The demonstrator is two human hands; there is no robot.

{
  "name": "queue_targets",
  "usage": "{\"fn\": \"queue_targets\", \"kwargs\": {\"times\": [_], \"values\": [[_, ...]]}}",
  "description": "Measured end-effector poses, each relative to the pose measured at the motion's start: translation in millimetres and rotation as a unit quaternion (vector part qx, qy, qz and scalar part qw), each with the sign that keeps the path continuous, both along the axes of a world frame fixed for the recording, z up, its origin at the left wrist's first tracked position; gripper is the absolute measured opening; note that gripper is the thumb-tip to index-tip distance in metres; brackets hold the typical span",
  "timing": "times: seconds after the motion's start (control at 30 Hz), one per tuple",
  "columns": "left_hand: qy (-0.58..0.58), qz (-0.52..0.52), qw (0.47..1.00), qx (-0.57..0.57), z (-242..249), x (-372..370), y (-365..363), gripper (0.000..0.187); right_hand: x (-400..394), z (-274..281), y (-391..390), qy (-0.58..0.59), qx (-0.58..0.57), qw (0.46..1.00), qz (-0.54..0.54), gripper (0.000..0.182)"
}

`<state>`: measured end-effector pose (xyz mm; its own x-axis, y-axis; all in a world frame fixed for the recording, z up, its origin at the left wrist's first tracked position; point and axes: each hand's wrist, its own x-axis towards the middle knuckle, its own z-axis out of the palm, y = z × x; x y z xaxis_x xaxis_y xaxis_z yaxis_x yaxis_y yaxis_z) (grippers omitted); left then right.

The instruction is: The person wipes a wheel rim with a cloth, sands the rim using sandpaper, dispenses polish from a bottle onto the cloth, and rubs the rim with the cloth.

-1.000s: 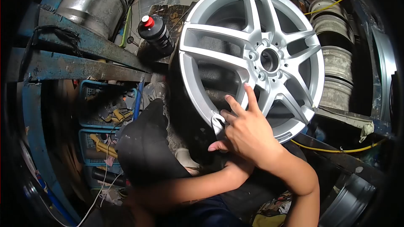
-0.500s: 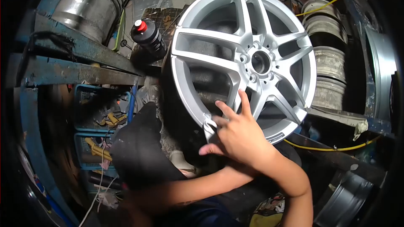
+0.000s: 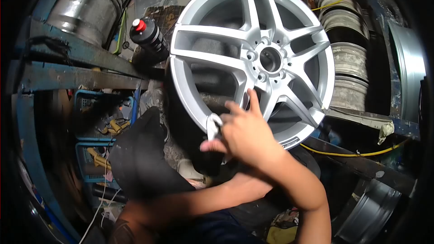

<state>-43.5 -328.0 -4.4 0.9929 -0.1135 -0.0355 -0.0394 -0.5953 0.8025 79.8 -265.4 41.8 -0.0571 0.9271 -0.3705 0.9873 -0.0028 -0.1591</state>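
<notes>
A silver alloy wheel rim (image 3: pixel 208 61) with split double spokes faces me, tilted. My right hand (image 3: pixel 246 135) lies over its lower left edge, back of the hand up. It holds a bunched white cloth (image 3: pixel 212 127) between thumb and fingers, against the outer lip. Two of its fingers stretch out towards a lower spoke. My left forearm crosses beneath the right one, and my left hand (image 3: pixel 255 181) is mostly hidden there under the right forearm and the wheel; its fingers do not show.
A black bottle (image 3: pixel 151 40) with a red and white cap stands left of the wheel. More rims (image 3: pixel 346 58) are stacked on the right. Blue baskets (image 3: pixel 95 142) hold yellowish pieces at lower left. A yellow hose (image 3: pixel 357 153) runs below the rack at right.
The whole scene has shifted slightly left and up in the view. My right hand keeps the cloth at the lower left lip, with little movement relative to the wheel.
</notes>
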Motion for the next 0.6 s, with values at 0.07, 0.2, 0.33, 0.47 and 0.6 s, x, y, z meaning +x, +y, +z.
{"fn": "queue_targets", "kwargs": {"times": [0.07,0.2,0.33,0.47,0.6], "values": [[0.162,-0.117,0.980,-0.011,28.9,9.4,22.9,0.044,2.4,-3.0,10.8,-0.013,-0.053,0.998,-0.009,0.077],[-0.156,0.155,0.975,0.014,-1.7,-4.1,-9.8,0.036,-4.3,1.9,-15.2,0.037,0.090,0.995,0.000,0.083],[0.075,-0.112,0.989,-0.055,27.4,8.1,25.5,0.024,9.6,-2.8,6.5,0.069,-0.002,0.997,-0.023,0.082],[-0.103,-0.009,0.987,-0.122,-4.4,-0.5,2.2,0.023,2.0,7.2,-1.0,0.035,0.032,0.999,0.013,0.089],[-0.174,0.044,0.982,0.064,-1.4,3.4,2.5,0.024,-1.8,11.6,6.5,-0.010,0.001,0.999,0.030,0.086]]}}
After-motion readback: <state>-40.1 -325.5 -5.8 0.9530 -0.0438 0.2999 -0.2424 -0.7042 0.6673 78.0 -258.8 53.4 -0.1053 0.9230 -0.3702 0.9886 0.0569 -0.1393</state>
